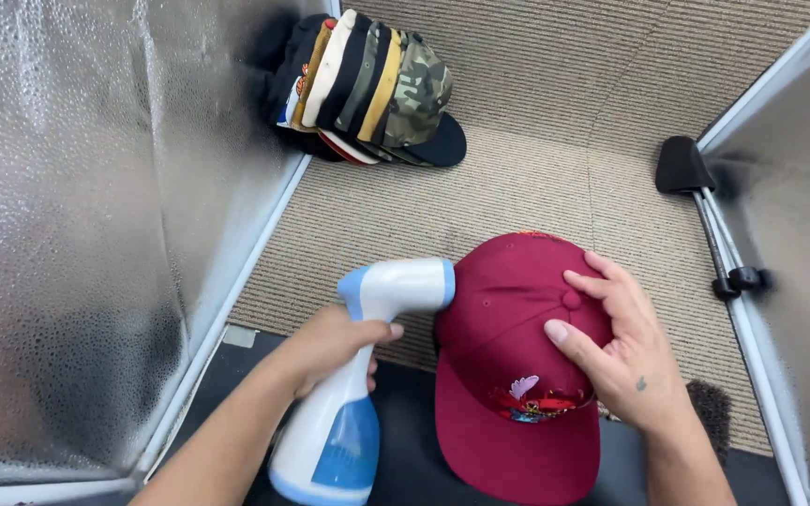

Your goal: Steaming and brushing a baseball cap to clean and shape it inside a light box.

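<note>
My left hand [330,342] grips the handle of a white and blue handheld garment steamer [367,356], whose head points right and touches the side of a dark red cap [508,337]. The cap lies on the floor with its flat brim toward me and a colourful embroidered patch on the front. My right hand [616,351] rests spread on the cap's crown, fingers near the top button.
A row of several stacked caps [367,89], one camouflage, leans at the back left on striped beige carpet [536,169]. Silvery reflective panels [77,215] wall both sides. A black clamp [684,167] sits on the right panel's frame. A dark mat [405,440] lies near me.
</note>
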